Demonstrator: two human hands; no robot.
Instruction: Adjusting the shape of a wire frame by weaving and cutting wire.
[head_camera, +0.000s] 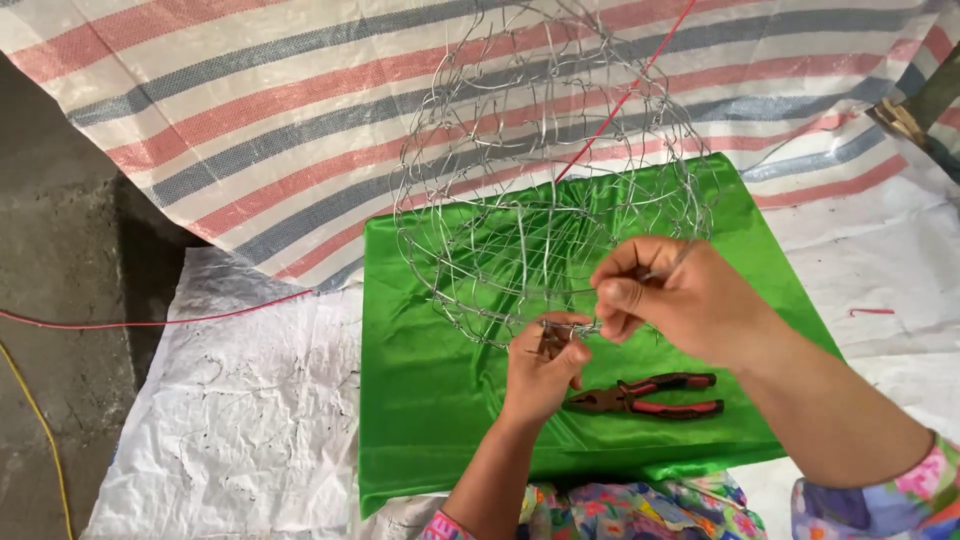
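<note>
Green cloth (430, 400) | both hands – left (545, 370), right (665, 295) – pinch wire frame (540, 200) | pliers (650, 393) beside

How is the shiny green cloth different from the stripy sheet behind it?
The shiny green satin cloth is one plain colour and glossy; the red, grey and white striped woven tarp is banded and dull. The green cloth is smaller and holds the red-handled pliers; the tarp stretches beyond the picture. Both are spread out beneath the silver wire-mesh frame.

Grey concrete floor (60, 230) under a striped tarpaulin (250, 110) and white sheeting (250, 420).
</note>
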